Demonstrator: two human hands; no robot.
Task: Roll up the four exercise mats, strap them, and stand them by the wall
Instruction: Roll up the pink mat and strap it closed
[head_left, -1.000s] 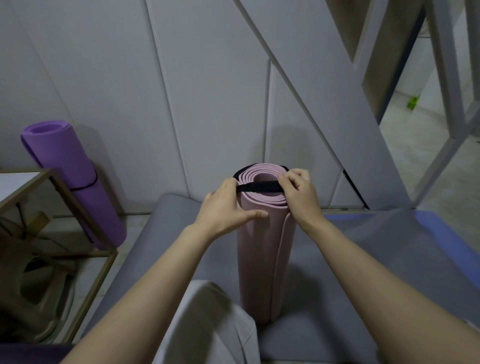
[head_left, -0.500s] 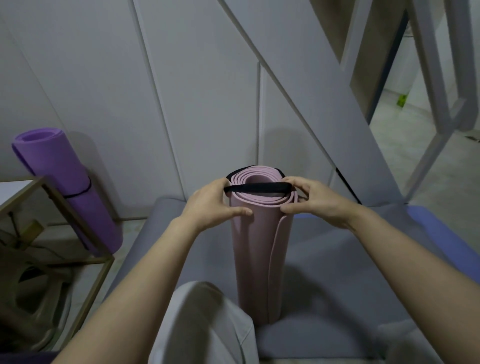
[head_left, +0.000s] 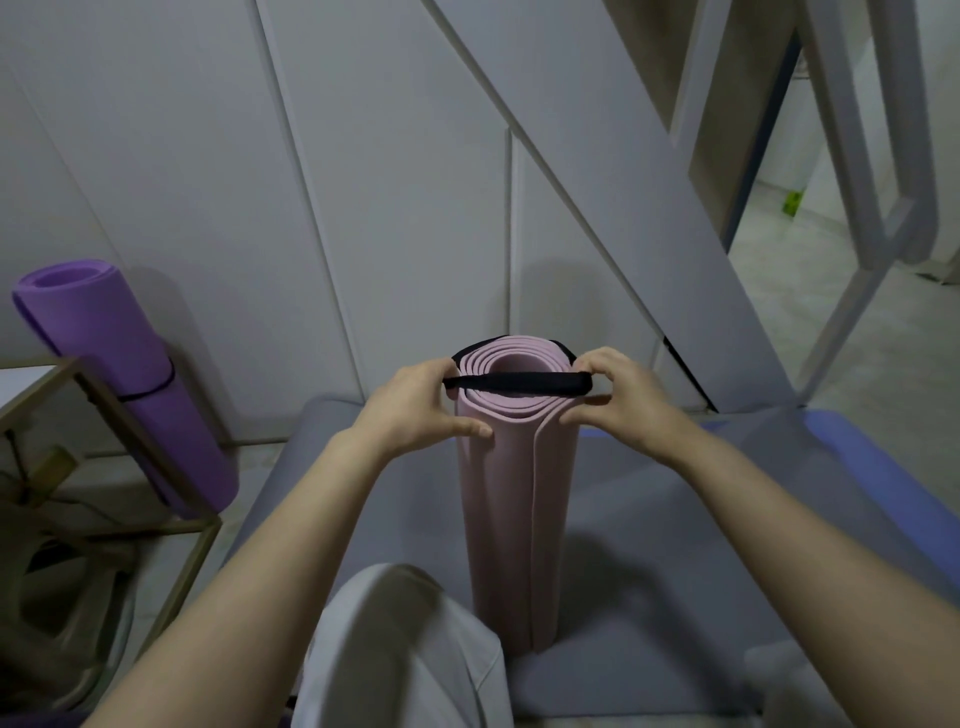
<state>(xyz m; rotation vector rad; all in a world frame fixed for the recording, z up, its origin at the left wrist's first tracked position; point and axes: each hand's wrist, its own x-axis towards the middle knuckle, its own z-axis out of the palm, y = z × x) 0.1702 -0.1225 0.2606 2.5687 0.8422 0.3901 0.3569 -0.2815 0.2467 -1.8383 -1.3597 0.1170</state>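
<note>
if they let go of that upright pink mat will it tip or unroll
Probably tippy: the pink mat stands tall and narrow on end on a grey mat. It may loosen too, since its outer flap gapes and the black strap, gripped by the left hand and right hand, only crosses the top rim.

The pink mat (head_left: 514, 519) stands rolled and upright on a flat grey mat (head_left: 649, 545); a black strap (head_left: 514, 383) runs across its open top; at its left rim the left hand (head_left: 415, 410) grips one strap end, thumb pressed on the roll's side; at its right rim the right hand (head_left: 618, 400) pinches the other end. Well left of the pink mat a strapped purple mat (head_left: 119, 374) leans on the wall (head_left: 363, 182), behind a thin-framed table (head_left: 104, 415); right of it lies a blue mat (head_left: 883, 467); just in front, a white-clad knee (head_left: 395, 649).
</note>
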